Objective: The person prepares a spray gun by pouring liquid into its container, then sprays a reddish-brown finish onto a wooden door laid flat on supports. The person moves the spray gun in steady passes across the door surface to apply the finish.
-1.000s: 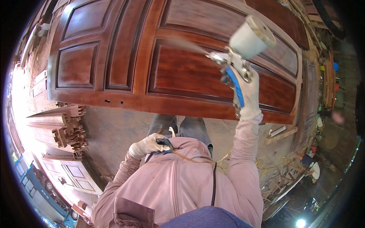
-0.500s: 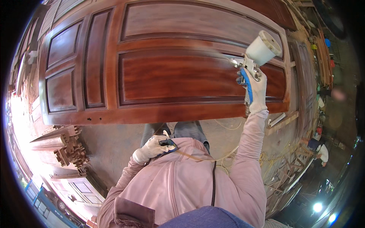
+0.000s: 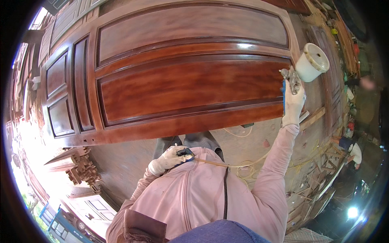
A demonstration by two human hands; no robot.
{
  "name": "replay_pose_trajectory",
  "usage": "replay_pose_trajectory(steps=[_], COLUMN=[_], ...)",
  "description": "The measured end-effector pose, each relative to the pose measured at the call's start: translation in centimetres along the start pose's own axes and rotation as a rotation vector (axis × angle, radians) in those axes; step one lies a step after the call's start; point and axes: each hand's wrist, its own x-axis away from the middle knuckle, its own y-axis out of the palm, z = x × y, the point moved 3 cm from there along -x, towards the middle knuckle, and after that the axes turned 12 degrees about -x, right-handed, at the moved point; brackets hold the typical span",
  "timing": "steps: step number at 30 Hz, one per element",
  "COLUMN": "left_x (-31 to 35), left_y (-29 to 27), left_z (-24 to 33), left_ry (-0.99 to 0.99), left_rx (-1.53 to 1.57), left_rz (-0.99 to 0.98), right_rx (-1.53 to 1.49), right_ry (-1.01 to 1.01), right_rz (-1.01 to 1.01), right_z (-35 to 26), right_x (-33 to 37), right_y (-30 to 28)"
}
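A reddish-brown panelled wooden door (image 3: 194,87) lies across the view in front of me, its lower panel darker and glossier than the pale-looking upper one. At the door's right end, my right hand (image 3: 294,103), in a white glove with a blue palm, is wrapped round a spray gun (image 3: 294,81). The gun's white paint cup (image 3: 311,67) sits tilted at the top, and its nozzle points left over the door. Close to my body, my gloved left hand (image 3: 168,158) is closed round a thin yellowish air hose (image 3: 219,163), which runs right toward my right arm.
Stacked wooden mouldings (image 3: 83,170) lie at the left. Coils of hose (image 3: 251,174) and scrap wood (image 3: 312,178) cover the floor at the right. Another person (image 3: 355,155) is at the far right. More door panels (image 3: 330,81) stand beyond the right end.
My right hand has carried the spray gun rightward to the door's end, and the mist at its nozzle no longer shows. The view has turned, shifting the door left. My left hand keeps the hose.
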Motion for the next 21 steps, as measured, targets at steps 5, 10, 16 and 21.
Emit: replay_pose_trajectory(steps=[5, 10, 16, 21], left_x=[-0.3, -1.5, -4.6, -8.0], left_y=[-0.2, 0.2, 2.4, 4.8], left_z=[1.0, 2.3, 3.4, 8.6], left_ry=[0.032, -0.018, 0.062, 0.112], left_rx=[-0.009, -0.062, -0.264, -0.428], left_rz=[0.002, -0.1, -0.028, -0.118], right_rx=[-0.288, -0.683, -0.464, -0.126], right_ry=[0.472, 0.512, 0.537, 0.427], right_rz=[-0.308, -0.539, -0.253, -0.046], right_z=[-2.0, -3.3, 3.9, 8.6], right_x=[2.8, 2.7, -2.1, -5.9], right_y=[1.6, 2.4, -1.8, -6.9])
